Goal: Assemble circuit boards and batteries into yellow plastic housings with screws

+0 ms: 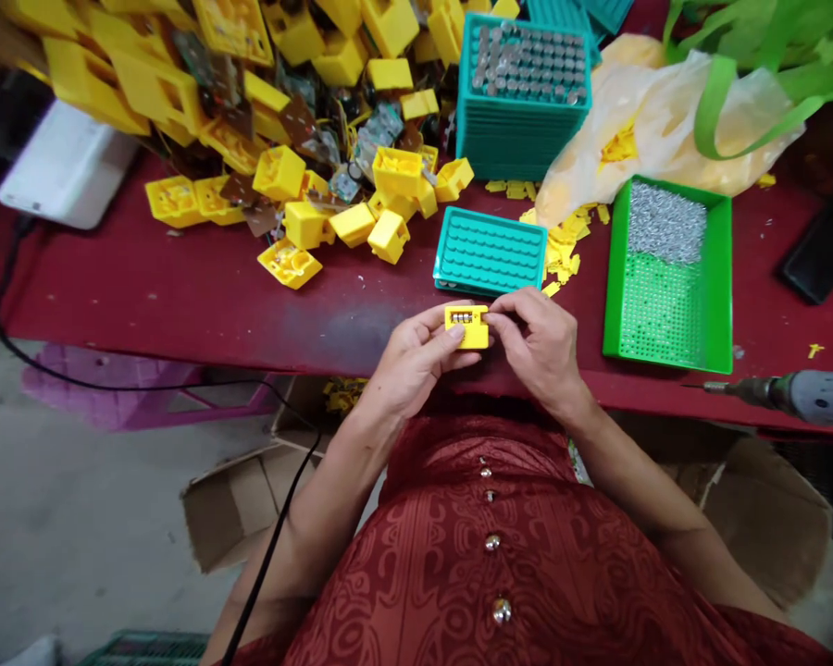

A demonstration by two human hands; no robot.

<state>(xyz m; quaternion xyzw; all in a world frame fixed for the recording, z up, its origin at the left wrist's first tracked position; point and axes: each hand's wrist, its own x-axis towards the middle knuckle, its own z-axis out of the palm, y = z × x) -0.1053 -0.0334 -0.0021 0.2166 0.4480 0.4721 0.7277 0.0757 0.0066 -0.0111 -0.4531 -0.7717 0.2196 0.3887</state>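
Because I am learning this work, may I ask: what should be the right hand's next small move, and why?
Perhaps the right hand should bring one of the loose yellow pieces to the yellow case: the left hand holds it with its slot open and silvery parts showing, and the pieces lie close by.

No text, brand, number or sign is being shown clearly enough to be read. A small dark mark is being carried on the white box [69,165], and a faint spot on the grey power driver [831,398]; both are being left illegible by blur and smallness.
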